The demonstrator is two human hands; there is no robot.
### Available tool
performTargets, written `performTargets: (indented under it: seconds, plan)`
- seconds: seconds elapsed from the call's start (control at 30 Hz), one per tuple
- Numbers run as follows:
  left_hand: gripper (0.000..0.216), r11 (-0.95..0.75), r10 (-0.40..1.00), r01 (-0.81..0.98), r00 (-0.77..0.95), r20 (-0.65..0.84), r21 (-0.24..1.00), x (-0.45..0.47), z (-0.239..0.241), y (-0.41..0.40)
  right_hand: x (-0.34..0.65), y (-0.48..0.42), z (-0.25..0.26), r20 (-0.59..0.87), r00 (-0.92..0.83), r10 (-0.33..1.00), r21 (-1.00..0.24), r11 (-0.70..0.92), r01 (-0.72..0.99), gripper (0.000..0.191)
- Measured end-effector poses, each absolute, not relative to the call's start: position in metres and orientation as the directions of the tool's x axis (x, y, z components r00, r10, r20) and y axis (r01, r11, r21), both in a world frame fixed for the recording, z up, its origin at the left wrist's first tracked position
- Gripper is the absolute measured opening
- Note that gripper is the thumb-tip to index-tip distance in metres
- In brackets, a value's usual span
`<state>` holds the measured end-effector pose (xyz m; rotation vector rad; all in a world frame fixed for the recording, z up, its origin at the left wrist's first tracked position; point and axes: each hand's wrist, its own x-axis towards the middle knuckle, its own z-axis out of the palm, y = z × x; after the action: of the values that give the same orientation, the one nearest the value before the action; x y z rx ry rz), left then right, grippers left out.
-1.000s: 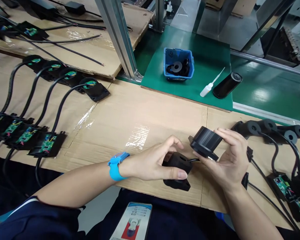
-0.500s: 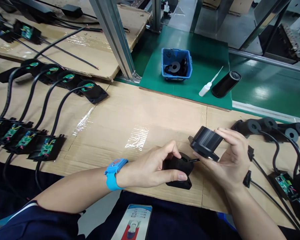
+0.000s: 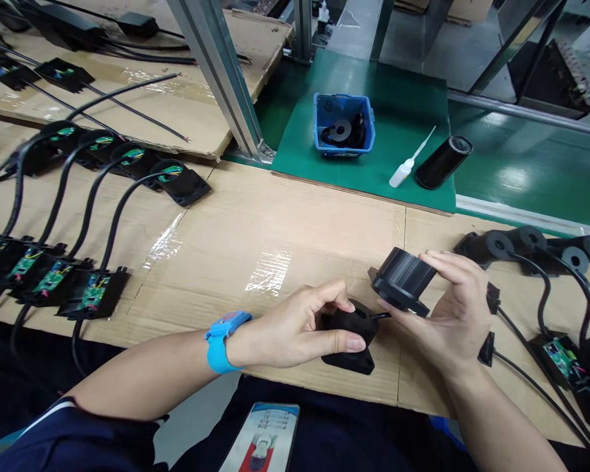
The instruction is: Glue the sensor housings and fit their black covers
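My left hand (image 3: pixel 299 328), with a blue wristband (image 3: pixel 225 341) behind it, grips a black flanged housing (image 3: pixel 356 328) resting on the cardboard. Thumb and fingers lie on either side of its rounded body. A short black cable end (image 3: pixel 381 316) shows between that housing and my right hand. Raised just to the right, my right hand (image 3: pixel 450 311) holds a second black housing (image 3: pixel 404 278), tilted, with its flange toward the lower left. My right fingertips press its upper right end and the thumb is under it. The underside of this piece is hidden.
On the left lie several cabled housings (image 3: pixel 179 180) and open boxes with green circuit boards (image 3: pixel 94 292). More cabled housings (image 3: pixel 494 246) stand at right. Behind, a green mat (image 3: pixel 295 141) bears a blue bin (image 3: pixel 344 152), a white dropper bottle (image 3: pixel 402 173) and a black cylinder (image 3: pixel 442 162).
Both hands keep their grips on the two housings with almost no movement. The whole view has shifted very slightly.
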<state>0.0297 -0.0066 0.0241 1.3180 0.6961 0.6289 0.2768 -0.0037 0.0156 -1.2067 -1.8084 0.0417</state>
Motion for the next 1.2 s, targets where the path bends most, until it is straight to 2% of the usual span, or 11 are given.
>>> performTargets:
  seconds: [0.17,0.47,0.53,0.63,0.7,0.77,0.9,1.0,1.07,1.2]
  plan:
    - [0.029,0.129,0.73,0.017,0.675,-0.106,0.992,0.027,0.023,-0.009,0.276,-0.006,0.019,0.656,-0.079,0.751,-0.5,0.511,0.699,0.067]
    - [0.023,0.034,0.708,0.013,0.705,-0.033,0.999,0.025,0.023,-0.007,0.274,-0.007,0.022,0.644,-0.092,0.759,-0.493,0.504,0.709,0.063]
    - [0.022,-0.067,0.684,0.007,0.728,0.04,0.998,0.026,0.021,-0.003,0.275,-0.008,0.022,0.646,-0.099,0.757,-0.478,0.503,0.72,0.064]
    - [0.02,-0.336,0.588,0.014,0.784,0.199,0.942,0.026,0.013,0.009,0.277,-0.009,0.024,0.676,-0.108,0.729,-0.429,0.508,0.747,0.063]
    - [0.026,-0.428,0.532,0.035,0.817,0.221,0.903,0.025,0.008,0.016,0.276,-0.009,0.024,0.703,-0.119,0.702,-0.382,0.513,0.769,0.059]
    - [0.042,-0.357,0.586,0.026,0.785,0.202,0.934,0.026,0.005,0.021,0.274,-0.009,0.025,0.724,-0.135,0.676,-0.336,0.516,0.788,0.056]
    - [0.07,-0.154,0.814,-0.087,0.554,0.177,0.984,0.036,0.006,0.016,0.264,-0.012,0.023,0.765,-0.169,0.622,-0.23,0.508,0.83,0.037]
    - [0.076,-0.081,0.824,-0.087,0.554,0.116,0.993,0.047,0.01,0.009,0.256,-0.015,0.024,0.784,-0.205,0.585,-0.173,0.524,0.834,0.024]
    - [0.069,-0.037,0.819,-0.083,0.569,0.078,0.996,0.051,0.011,0.008,0.255,-0.015,0.028,0.748,-0.236,0.62,-0.193,0.544,0.817,0.03]
    - [0.064,0.009,0.801,-0.059,0.598,0.028,0.998,0.048,0.011,0.012,0.261,-0.012,0.043,0.536,-0.311,0.784,-0.339,0.538,0.772,0.053]
